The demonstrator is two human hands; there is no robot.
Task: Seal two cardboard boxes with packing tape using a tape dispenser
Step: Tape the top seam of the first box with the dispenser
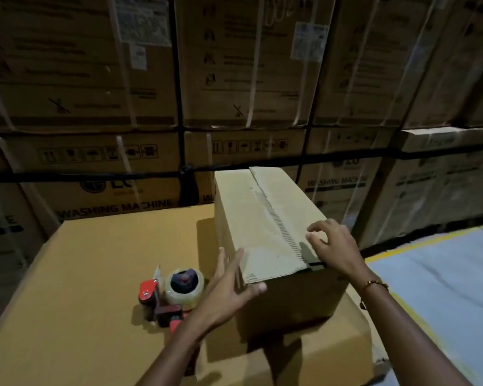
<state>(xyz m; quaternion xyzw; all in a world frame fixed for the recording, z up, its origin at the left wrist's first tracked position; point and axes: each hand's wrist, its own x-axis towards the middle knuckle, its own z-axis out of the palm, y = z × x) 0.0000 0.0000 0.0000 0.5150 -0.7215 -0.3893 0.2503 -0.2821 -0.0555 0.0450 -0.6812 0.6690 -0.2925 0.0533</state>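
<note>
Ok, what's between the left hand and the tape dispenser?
Nothing. In the head view the left hand rests on the box's near left corner, and only a bare strip of the big carton top separates it from the tape dispenser.

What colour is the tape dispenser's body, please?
Red, on the tape dispenser, in the head view.
</note>
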